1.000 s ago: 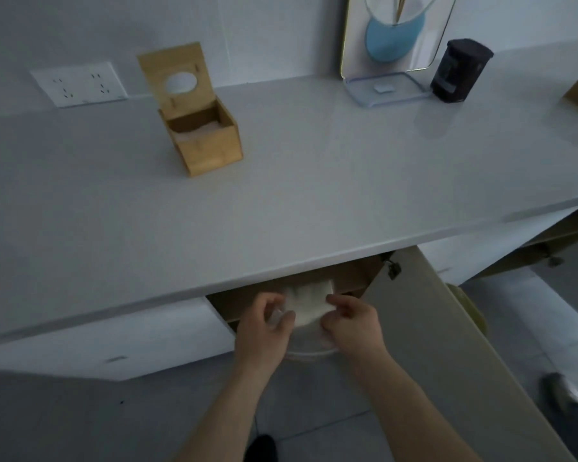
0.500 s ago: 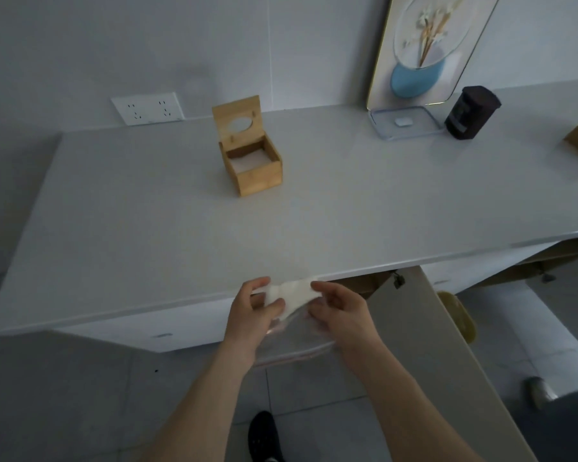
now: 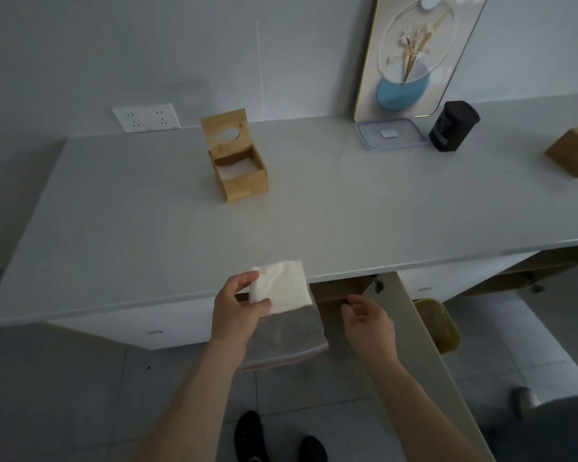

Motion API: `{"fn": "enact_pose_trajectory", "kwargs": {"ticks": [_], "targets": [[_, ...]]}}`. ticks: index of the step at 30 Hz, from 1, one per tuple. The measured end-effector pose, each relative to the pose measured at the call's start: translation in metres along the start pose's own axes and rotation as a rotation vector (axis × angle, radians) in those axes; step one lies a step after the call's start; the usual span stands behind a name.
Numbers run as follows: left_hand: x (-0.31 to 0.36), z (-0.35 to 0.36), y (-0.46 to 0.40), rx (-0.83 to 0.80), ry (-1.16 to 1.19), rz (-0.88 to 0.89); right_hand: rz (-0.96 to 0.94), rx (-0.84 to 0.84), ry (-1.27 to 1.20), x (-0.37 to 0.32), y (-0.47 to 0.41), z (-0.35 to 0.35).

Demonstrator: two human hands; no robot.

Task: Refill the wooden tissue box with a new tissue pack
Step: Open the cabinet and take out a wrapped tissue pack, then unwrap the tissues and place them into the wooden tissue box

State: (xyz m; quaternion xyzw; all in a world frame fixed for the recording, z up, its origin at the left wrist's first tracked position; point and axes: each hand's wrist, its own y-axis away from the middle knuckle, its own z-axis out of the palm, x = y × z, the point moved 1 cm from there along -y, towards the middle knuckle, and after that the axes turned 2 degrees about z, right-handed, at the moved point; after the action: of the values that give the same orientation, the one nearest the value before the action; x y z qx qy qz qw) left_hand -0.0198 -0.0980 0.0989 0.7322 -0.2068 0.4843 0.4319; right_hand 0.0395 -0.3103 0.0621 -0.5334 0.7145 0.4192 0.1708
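The wooden tissue box (image 3: pixel 239 171) stands on the white counter (image 3: pixel 314 211) toward the back, its hinged lid with an oval hole raised upright; a little white tissue lies inside. My left hand (image 3: pixel 237 311) grips a white tissue pack (image 3: pixel 281 288) in a clear plastic bag (image 3: pixel 287 341) that hangs below it, just at the counter's front edge. My right hand (image 3: pixel 367 321) hovers to the right of the pack, fingers loosely curled and holding nothing.
An open cabinet door (image 3: pixel 424 345) juts out toward me under the counter at right. At the back right stand a clear lid (image 3: pixel 391 135), a dark canister (image 3: pixel 452 130), a framed picture (image 3: pixel 411 51) and another wooden box (image 3: pixel 574 151). A wall socket (image 3: pixel 146 117) sits back left.
The pack has been lifted from the cabinet below up to the counter's edge. My right hand has let go of it and moved right; the view has pulled back and up.
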Motion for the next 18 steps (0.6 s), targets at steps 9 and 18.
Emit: {"fn": "enact_pose_trajectory", "kwargs": {"ticks": [9, 18], "targets": [[-0.019, 0.042, 0.020, -0.015, 0.025, -0.002, 0.613, 0.090, 0.454, 0.156, -0.036, -0.089], [-0.015, 0.047, 0.013, 0.038, 0.001, -0.001, 0.701, -0.059, 0.345, 0.161, -0.014, -0.055]]}}
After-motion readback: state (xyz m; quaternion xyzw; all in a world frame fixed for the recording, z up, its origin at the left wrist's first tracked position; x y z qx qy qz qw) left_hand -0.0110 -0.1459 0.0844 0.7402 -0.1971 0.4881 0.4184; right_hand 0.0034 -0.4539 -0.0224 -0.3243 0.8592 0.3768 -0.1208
